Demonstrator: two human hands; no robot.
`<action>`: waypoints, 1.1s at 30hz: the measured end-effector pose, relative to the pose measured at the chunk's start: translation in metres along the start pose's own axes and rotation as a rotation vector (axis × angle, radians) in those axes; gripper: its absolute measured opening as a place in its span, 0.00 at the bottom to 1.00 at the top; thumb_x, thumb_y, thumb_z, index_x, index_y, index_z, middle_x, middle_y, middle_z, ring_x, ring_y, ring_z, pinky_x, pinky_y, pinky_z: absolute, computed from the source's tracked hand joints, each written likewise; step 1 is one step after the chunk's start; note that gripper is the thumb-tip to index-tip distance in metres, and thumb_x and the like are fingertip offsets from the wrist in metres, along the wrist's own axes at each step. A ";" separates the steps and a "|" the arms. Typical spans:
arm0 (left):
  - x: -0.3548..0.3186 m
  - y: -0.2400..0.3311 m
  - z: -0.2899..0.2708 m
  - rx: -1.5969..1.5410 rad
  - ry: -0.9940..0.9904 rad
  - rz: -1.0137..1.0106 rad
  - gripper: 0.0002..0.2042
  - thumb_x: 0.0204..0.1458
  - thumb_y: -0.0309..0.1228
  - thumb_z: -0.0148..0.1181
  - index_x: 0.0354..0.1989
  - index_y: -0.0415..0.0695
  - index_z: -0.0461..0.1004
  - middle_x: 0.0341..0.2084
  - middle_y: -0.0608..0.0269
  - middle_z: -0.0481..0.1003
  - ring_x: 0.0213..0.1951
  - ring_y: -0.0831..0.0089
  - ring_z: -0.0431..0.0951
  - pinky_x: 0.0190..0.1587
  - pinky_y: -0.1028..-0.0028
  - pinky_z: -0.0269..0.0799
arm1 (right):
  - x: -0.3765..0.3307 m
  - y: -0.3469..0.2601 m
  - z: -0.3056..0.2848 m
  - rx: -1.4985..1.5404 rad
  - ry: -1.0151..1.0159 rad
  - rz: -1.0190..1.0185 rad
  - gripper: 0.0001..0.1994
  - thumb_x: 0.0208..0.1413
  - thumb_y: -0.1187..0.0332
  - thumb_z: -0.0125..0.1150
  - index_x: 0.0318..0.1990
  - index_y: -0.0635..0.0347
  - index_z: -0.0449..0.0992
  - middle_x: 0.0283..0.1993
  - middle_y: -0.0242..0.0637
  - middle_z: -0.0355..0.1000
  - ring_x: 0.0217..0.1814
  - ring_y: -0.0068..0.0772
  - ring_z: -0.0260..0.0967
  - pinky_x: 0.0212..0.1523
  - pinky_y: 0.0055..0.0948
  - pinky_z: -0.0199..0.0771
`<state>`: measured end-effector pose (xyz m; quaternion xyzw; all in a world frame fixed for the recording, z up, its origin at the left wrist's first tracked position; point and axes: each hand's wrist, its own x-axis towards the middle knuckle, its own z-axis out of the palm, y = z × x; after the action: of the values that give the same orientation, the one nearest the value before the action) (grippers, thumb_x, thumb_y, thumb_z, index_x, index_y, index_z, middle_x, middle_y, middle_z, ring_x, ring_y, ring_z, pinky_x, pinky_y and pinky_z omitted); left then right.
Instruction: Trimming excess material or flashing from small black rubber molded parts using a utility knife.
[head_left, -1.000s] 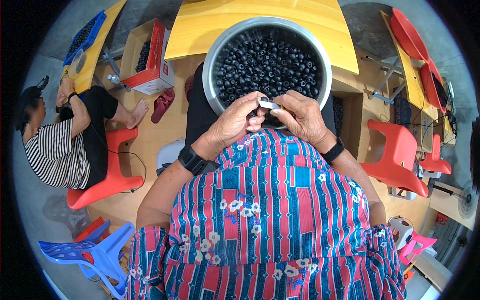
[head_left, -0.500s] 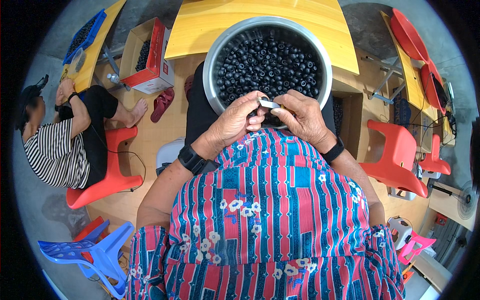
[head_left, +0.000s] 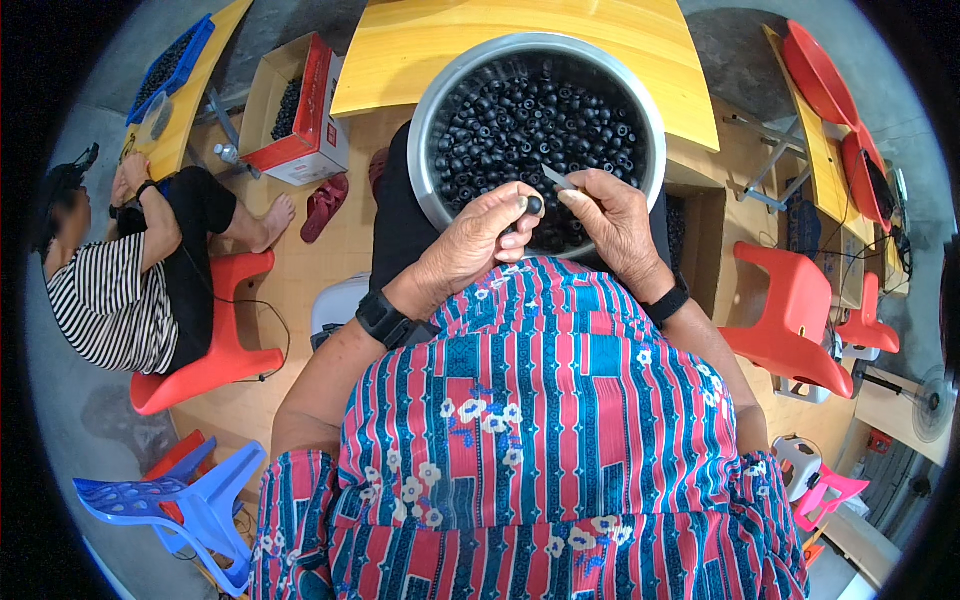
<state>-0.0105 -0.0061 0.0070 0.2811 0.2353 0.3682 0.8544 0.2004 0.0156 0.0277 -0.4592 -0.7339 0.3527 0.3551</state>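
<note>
Between the thumb and fingers of my left hand (head_left: 468,232) is a small round black piece (head_left: 534,205). My right hand (head_left: 618,225) pinches a small knife (head_left: 556,177) whose flat grey blade points up and left, apart from that piece. Most of the knife's handle is hidden in the fingers. Both hands are over the near edge of a wide steel bowl (head_left: 423,165). Many loose, hollow-ended black pieces (head_left: 545,125) like the held one fill the bowl.
A yellow table (head_left: 385,60) stands just beyond the bowl. To the left are an open carton (head_left: 320,145) and another person (head_left: 120,300) on a red chair. Red chairs (head_left: 785,310) and red basins (head_left: 818,75) are on the right. A blue chair (head_left: 195,505) stands lower left.
The knife in my right hand has moved off the black piece, up and to the right. My left hand has stayed in about the same place, its piece now in plain sight.
</note>
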 end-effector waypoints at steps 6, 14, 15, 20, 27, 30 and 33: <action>0.001 -0.004 0.000 0.010 0.049 0.023 0.10 0.66 0.36 0.47 0.48 0.45 0.68 0.28 0.76 0.62 0.25 0.90 0.57 0.25 0.88 0.56 | -0.002 -0.003 0.007 0.216 -0.021 -0.051 0.16 0.48 0.72 0.71 0.45 0.66 0.78 0.38 0.40 0.77 0.39 0.32 0.75 0.42 0.28 0.73; 0.002 -0.005 -0.002 0.096 0.019 0.010 0.12 0.66 0.38 0.49 0.52 0.45 0.66 0.26 0.78 0.60 0.25 0.89 0.56 0.26 0.86 0.54 | 0.001 -0.012 0.005 0.126 -0.089 -0.047 0.15 0.48 0.71 0.71 0.44 0.63 0.79 0.37 0.40 0.77 0.38 0.31 0.75 0.41 0.27 0.73; 0.002 -0.004 -0.001 0.116 0.027 0.007 0.12 0.66 0.38 0.49 0.52 0.45 0.66 0.25 0.78 0.60 0.24 0.89 0.56 0.26 0.86 0.54 | 0.001 -0.012 0.005 0.124 -0.090 -0.046 0.15 0.49 0.71 0.70 0.44 0.63 0.79 0.37 0.40 0.78 0.38 0.31 0.75 0.41 0.27 0.73; 0.002 -0.003 -0.001 0.136 0.025 0.013 0.12 0.66 0.37 0.49 0.51 0.45 0.67 0.24 0.78 0.60 0.24 0.88 0.56 0.25 0.86 0.54 | 0.001 -0.011 0.005 0.099 -0.082 -0.082 0.15 0.49 0.69 0.70 0.44 0.62 0.80 0.36 0.41 0.77 0.37 0.34 0.76 0.39 0.28 0.73; 0.002 -0.007 -0.005 0.000 0.041 0.002 0.09 0.65 0.32 0.50 0.50 0.44 0.68 0.24 0.76 0.63 0.22 0.88 0.58 0.24 0.86 0.55 | 0.000 -0.016 0.006 -0.141 0.031 -0.269 0.16 0.42 0.73 0.70 0.42 0.52 0.82 0.26 0.37 0.69 0.27 0.37 0.70 0.29 0.32 0.70; 0.005 -0.013 -0.010 -0.091 0.051 -0.006 0.09 0.65 0.30 0.49 0.51 0.45 0.69 0.25 0.76 0.64 0.22 0.88 0.58 0.24 0.86 0.56 | 0.000 -0.014 0.006 -0.151 0.074 -0.334 0.16 0.39 0.75 0.69 0.40 0.51 0.82 0.24 0.36 0.67 0.25 0.37 0.69 0.26 0.32 0.69; 0.004 -0.016 -0.014 -0.112 0.039 0.000 0.10 0.65 0.32 0.51 0.51 0.45 0.69 0.26 0.75 0.65 0.22 0.89 0.59 0.24 0.86 0.57 | 0.000 -0.016 0.007 -0.138 0.085 -0.377 0.15 0.38 0.76 0.68 0.37 0.52 0.81 0.24 0.36 0.67 0.24 0.37 0.69 0.25 0.33 0.68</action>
<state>-0.0087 -0.0075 -0.0145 0.2254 0.2309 0.3860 0.8642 0.1879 0.0093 0.0382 -0.3516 -0.8137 0.2092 0.4129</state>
